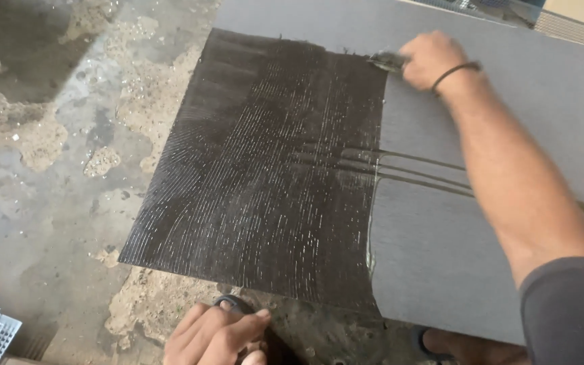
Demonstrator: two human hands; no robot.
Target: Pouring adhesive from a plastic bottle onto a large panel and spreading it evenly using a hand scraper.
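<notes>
Large grey tile (481, 223) laid flat on floor (42, 176). Left half covered in combed dark adhesive (265, 169); right half bare. Notched trowel (386, 62) gripped by closed right hand (430, 57) at far edge. Left hand (214, 334) curled, nothing seen held.

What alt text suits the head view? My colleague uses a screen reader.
The right hand drags a notched trowel across a large grey tile, its left half combed with dark adhesive. The left hand rests near the tile's edge.
</notes>
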